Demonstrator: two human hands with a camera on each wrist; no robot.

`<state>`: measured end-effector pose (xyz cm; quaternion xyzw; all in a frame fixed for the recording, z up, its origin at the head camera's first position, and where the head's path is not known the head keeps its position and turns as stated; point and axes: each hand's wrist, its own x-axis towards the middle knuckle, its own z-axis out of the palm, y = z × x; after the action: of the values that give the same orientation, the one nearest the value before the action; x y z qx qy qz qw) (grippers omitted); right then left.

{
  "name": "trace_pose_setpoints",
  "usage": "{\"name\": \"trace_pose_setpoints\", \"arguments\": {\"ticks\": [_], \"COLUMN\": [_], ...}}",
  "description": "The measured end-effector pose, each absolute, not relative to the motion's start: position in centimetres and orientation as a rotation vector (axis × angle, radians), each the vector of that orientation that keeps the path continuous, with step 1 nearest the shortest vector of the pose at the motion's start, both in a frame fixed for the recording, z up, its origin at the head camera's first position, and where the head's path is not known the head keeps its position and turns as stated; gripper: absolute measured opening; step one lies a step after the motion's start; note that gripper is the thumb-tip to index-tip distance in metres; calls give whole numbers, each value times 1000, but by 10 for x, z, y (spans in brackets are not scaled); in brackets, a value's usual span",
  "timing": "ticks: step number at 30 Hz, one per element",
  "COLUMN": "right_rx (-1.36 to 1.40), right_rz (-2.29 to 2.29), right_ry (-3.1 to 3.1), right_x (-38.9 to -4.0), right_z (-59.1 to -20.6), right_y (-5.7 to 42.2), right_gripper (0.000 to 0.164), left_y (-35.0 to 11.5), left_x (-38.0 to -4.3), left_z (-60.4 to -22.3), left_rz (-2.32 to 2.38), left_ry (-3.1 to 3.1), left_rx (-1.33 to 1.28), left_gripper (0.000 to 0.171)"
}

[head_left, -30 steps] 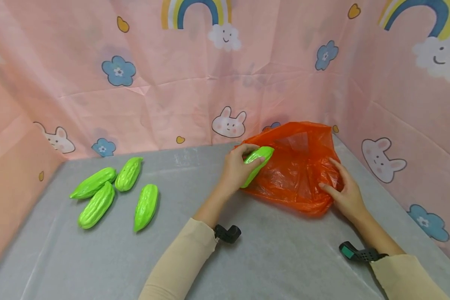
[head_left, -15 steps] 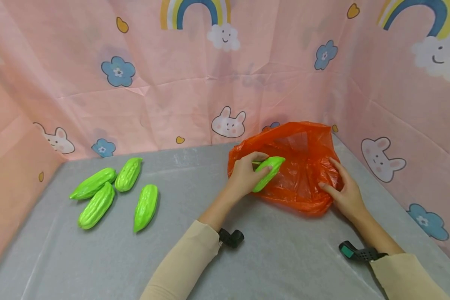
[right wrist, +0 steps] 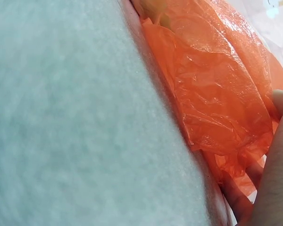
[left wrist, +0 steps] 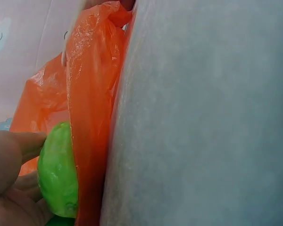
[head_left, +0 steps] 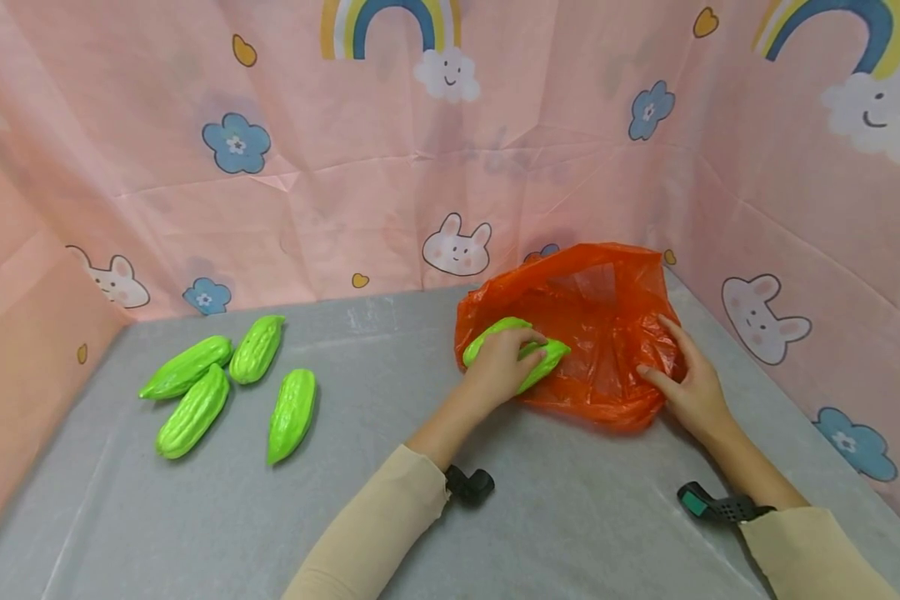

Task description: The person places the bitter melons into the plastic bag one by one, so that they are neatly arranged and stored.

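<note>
An orange-red plastic bag (head_left: 592, 333) lies with its mouth spread wide. Inside the mouth, my left hand (head_left: 501, 367) grips a bright green bitter melon (head_left: 546, 360), thumb along its near side. A second bitter melon (head_left: 487, 333) lies in the bag just behind that hand, partly hidden by it. In the left wrist view, fingers curl round the held bitter melon (left wrist: 58, 174) right behind the bag's front wall (left wrist: 92, 117). At the bag's right side my right hand (head_left: 693, 387) holds the crumpled plastic (right wrist: 221, 103) between thumb and fingers.
Several more bitter melons (head_left: 292, 417) lie on the grey table cover (head_left: 195, 533) at the left, some touching one another. Pink printed curtains (head_left: 360, 208) stand behind and along both sides, close to the bag's back.
My left hand has moved right and down into the bag's mouth with its bitter melon. The second bitter melon has come into view behind it. The right hand has stayed put.
</note>
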<state>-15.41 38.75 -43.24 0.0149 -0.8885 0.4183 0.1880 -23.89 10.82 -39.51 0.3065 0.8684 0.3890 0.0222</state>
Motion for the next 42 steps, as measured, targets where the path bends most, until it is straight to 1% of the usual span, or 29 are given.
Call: {"name": "trace_pose_setpoints", "arguments": {"ticks": [13, 17, 20, 22, 24, 26, 31, 37, 42], "right_rx": [35, 35, 36, 34, 31, 28, 30, 34, 32], "right_rz": [1167, 1168, 1169, 1169, 1170, 1169, 1175, 1178, 1172], "right_ry": [-2510, -2509, -2506, -2506, -2508, -2511, -2510, -2505, -2509], "right_x": [-154, -154, -154, -154, -154, -154, -155, -155, -155], "right_z": [-433, -433, -433, -433, -433, -433, -434, -434, -433], "right_y": [388, 387, 385, 384, 384, 384, 384, 386, 387], "right_gripper": [77, 77, 77, 76, 76, 76, 76, 76, 76], "left_y": [103, 99, 97, 96, 96, 97, 99, 101, 103], "left_x": [-243, -247, -248, -248, -248, -248, -249, -250, -251], "left_z": [-393, -389, -387, -387, -387, -387, -390, -393, -395], "left_rz": [1201, 994, 785, 699, 662, 665, 775, 984, 984], "left_ry": [2731, 2749, 2739, 2731, 2736, 2745, 2781, 2879, 2937], "left_rx": [1022, 1212, 1373, 1408, 1394, 1365, 1277, 1100, 1044], "left_gripper": [24, 21, 23, 26, 31, 32, 30, 26, 23]}}
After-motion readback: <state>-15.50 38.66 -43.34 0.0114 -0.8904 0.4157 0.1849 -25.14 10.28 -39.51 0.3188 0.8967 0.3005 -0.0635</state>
